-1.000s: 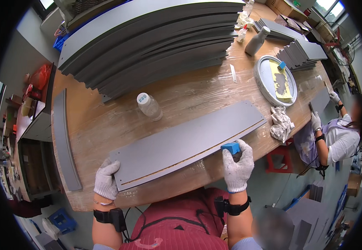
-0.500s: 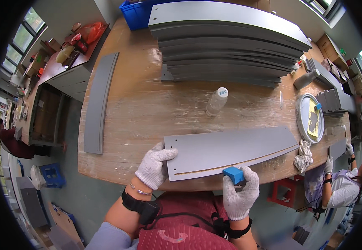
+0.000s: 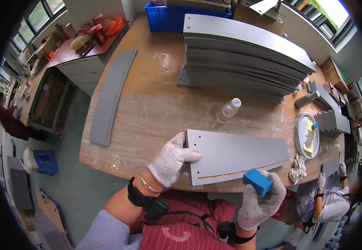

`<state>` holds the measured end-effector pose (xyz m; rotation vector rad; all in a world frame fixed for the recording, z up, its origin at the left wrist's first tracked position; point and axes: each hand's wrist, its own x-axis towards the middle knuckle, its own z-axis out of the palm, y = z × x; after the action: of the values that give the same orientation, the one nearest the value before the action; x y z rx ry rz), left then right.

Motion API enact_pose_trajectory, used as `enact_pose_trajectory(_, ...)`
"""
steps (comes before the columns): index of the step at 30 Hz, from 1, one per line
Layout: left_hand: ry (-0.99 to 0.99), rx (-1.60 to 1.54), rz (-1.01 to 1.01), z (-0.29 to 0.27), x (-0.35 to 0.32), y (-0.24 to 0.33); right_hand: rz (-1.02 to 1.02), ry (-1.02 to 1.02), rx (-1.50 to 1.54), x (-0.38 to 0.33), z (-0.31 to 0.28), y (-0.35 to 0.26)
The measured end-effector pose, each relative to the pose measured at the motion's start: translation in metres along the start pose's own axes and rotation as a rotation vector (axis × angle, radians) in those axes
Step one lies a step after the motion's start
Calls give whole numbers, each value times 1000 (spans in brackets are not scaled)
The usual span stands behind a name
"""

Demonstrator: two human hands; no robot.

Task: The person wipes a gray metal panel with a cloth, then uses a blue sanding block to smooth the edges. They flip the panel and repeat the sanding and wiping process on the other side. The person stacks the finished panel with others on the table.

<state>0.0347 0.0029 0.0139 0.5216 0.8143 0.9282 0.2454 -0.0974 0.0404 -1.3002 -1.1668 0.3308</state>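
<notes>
A long grey board [image 3: 235, 154] with small dark holes at its left end lies tilted along the table's near edge. A brown groove runs close to its near long side. My left hand [image 3: 171, 160], in a white knit glove, grips the board's left end with the thumb on top. In my gloved right hand [image 3: 264, 200] is a blue block [image 3: 258, 182], pinched between thumb and fingers at the board's near edge. Whether the block touches the board I cannot tell. Beyond the board stands a clear bottle [image 3: 228, 111] with a white cap.
A tall stack of grey boards [image 3: 243, 71] fills the far side; a single board [image 3: 113, 98] lies left. At right are a round lid [image 3: 301, 137] with yellow material, a crumpled rag [image 3: 298, 170] and a grey bottle [image 3: 307, 100]. A co-worker [image 3: 335, 200] sits at the right.
My view has shifted, so the table's things appear moved. The board's left end is raised more toward me. My right hand has turned, showing more of the blue block.
</notes>
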Motion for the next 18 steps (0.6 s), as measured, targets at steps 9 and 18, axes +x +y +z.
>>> enact_pose_trajectory(9, -496, 1403, 988, 51, -42, 97, 63, 482, 258, 51, -51, -32)
enact_pose_trajectory(18, -201, 1198, 1177, 23, -35, 55, 582, -48, 641, 35, -28, -22)
